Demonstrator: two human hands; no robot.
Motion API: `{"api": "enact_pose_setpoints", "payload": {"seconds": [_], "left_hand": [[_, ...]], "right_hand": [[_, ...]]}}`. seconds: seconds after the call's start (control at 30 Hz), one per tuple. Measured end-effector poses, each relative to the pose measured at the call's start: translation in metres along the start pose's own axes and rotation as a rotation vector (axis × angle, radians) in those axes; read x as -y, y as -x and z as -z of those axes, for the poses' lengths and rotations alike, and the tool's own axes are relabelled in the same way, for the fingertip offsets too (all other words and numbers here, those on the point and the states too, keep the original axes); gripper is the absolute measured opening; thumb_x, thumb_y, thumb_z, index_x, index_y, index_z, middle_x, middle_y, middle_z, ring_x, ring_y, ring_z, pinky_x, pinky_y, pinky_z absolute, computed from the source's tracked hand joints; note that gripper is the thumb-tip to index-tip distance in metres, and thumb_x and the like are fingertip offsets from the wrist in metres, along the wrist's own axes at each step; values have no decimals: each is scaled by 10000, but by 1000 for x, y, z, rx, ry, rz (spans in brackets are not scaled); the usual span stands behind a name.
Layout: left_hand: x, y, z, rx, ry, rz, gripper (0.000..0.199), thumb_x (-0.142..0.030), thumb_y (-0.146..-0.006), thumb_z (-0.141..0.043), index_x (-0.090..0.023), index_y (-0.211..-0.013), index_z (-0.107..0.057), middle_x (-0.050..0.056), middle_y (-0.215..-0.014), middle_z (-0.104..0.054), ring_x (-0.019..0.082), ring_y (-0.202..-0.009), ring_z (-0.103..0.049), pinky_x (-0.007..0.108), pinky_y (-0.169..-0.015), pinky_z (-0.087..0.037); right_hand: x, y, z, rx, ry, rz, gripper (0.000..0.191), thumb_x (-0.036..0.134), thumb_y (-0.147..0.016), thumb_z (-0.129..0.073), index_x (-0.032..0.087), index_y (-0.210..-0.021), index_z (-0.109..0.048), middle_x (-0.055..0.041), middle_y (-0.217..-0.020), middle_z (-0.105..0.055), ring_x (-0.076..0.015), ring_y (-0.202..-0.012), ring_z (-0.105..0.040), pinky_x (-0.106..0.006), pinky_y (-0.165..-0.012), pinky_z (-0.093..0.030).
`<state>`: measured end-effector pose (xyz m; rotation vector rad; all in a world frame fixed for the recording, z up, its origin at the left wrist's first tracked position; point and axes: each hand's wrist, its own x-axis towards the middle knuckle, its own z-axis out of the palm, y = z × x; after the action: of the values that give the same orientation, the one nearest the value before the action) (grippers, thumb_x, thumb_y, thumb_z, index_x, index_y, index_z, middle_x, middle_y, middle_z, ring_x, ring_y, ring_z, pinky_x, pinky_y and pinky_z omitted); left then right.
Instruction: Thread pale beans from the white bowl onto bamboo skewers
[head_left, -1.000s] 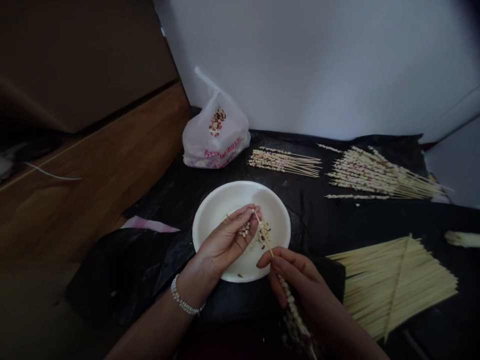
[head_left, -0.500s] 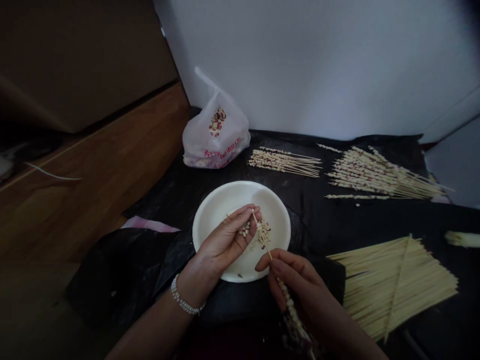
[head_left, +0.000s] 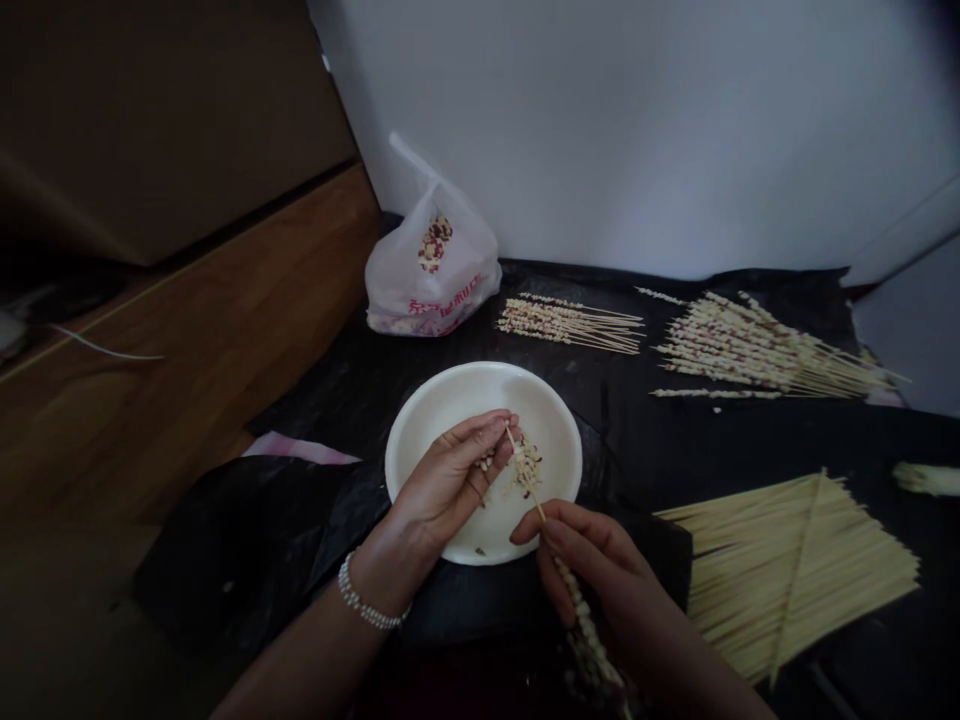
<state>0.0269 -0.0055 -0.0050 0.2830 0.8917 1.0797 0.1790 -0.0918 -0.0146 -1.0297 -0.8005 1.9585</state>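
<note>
Over the white bowl (head_left: 409, 430), my left hand (head_left: 454, 475) is closed, with thumb and fingers pinched at the tip of a bamboo skewer (head_left: 533, 492). Pale and dark corn kernels (head_left: 485, 461) show in its curled palm. My right hand (head_left: 589, 545) grips the same skewer farther down, between thumb and fingers. Threaded kernels (head_left: 583, 610) run along the skewer below the right hand, and one pale kernel sits near the tip. Loose kernels and bits (head_left: 526, 466) lie in the bowl behind the fingertips.
A white plastic bag (head_left: 435, 270) of kernels stands behind the bowl. Filled skewers lie in a small pile (head_left: 562, 322) and a larger pile (head_left: 742, 345). Bare skewers (head_left: 795, 570) are spread at right, near a pale cylindrical piece (head_left: 930, 479). Black plastic sheeting (head_left: 622, 440) lies underneath.
The fingers of my left hand have closed slightly around the kernels, fewer of which now show in the palm. My right hand and the skewer have hardly moved.
</note>
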Motion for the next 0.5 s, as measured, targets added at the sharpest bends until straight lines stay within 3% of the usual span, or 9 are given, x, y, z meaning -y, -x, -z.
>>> {"api": "enact_pose_setpoints", "payload": {"seconds": [0.2, 0.33, 0.5], "left_hand": [[-1, 3, -2, 40, -37, 7, 104, -45, -763, -708, -86, -851, -744, 77, -876, -734, 99, -774, -683, 144, -701, -556], [-1, 5, -6, 5, 51, 69, 160, -105, -860, -626, -94, -981, -729, 99, -900, -723, 120, -800, -690, 172, -687, -570], [0, 3, -6, -22, 115, 149, 143, -111, -880, -602, -65, -944, -721, 64, -778, -690, 86, -662, -659, 154, -597, -551]], "right_hand": [[2, 1, -1, -4, 18, 20, 272, 421, -961, -526, 222, -927, -708, 71, -445, -486, -55, -377, -298, -200, -395, -201], [3, -1, -1, -6, 18, 19, 276, 427, -958, -527, 219, -922, -704, 68, -447, -490, -59, -379, -306, -211, -397, -192], [4, -1, -2, -5, 21, 37, 264, 408, -961, -528, 213, -916, -699, 73, -453, -478, -60, -403, -294, -218, -423, -194]]}}
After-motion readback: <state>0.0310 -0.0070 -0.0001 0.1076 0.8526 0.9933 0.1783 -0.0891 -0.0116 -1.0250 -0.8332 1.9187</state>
